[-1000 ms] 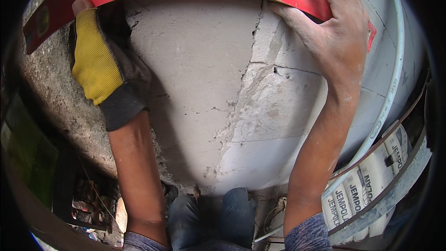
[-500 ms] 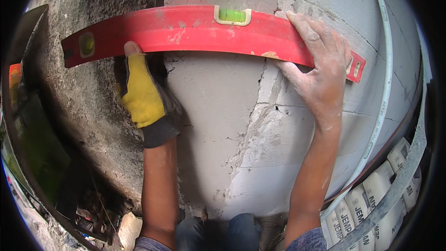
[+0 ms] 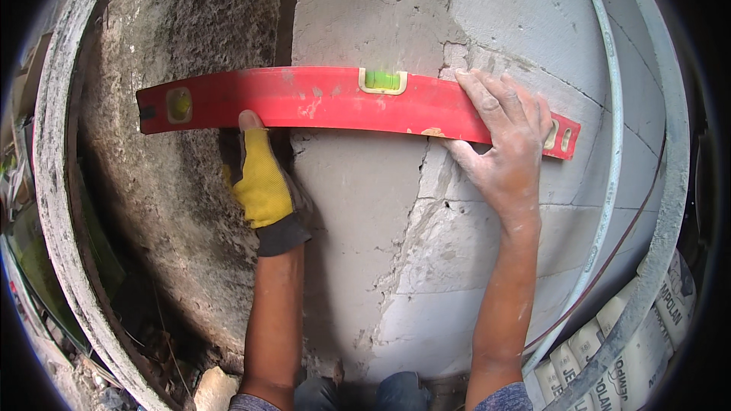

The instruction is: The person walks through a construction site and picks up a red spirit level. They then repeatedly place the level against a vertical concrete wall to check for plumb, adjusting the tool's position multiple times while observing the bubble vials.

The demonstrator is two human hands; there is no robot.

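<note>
Nearest, well below the red spirit level (image 3: 251, 97), are the person's blue jeans (image 3: 402, 391) and two grey-blue sleeves (image 3: 502, 398), with both forearms reaching up toward the level. The left hand (image 3: 265, 179), in a yellow-and-black work glove with a bare thumb tip, grips the level's lower edge left of its middle; the thumb presses on the front face, while the other fingers are hidden, so how far they curl I cannot tell. The bare, dusty right hand (image 3: 512, 154) clasps the level near its right end, fingers over the face and upper edge, thumb at the lower edge. The level lies crosswise in front of the wall, its green vial (image 3: 383, 81) between the hands; whether it touches the wall I cannot tell. Behind its left end stands a rough, stained masonry surface (image 3: 175, 205), behind its middle grey plaster (image 3: 350, 205), behind its right end pale blockwork (image 3: 563, 53). Right of the level hangs a pale hose (image 3: 611, 144); below and right of it lie white printed sacks (image 3: 643, 342)
</note>
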